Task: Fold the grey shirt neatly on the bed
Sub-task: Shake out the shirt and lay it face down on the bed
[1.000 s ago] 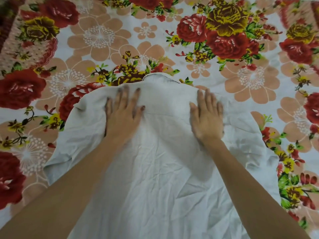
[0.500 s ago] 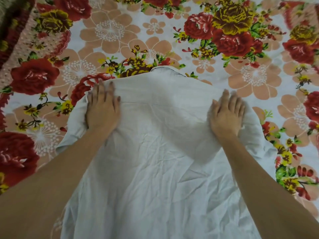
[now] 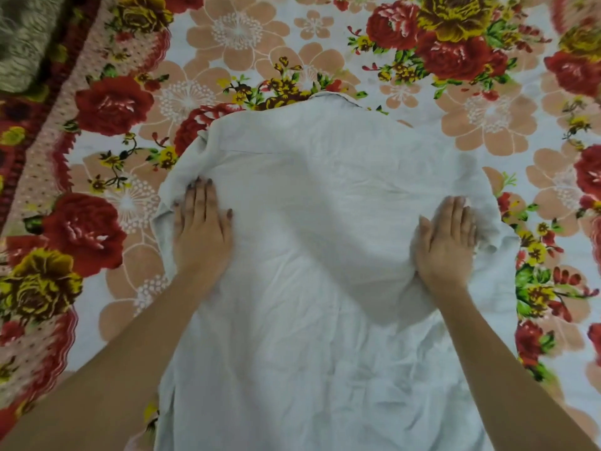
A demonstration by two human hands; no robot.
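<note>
Smoothing outward: left hand (image 3: 201, 227) and right hand (image 3: 445, 242) now spread from mid-back to side edges of grey shirt (image 3: 312, 255), back-up on bed (image 3: 487, 131). Fingers flat, extended, gripping nothing. Creases remain; folding not begun.

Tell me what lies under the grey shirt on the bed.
The crumpled grey cotton shirt lies on the floral red-and-peach bedsheet, which shows all around it. Both flat hands, left and right, press on top. Anything beneath the fabric is covered.
</note>
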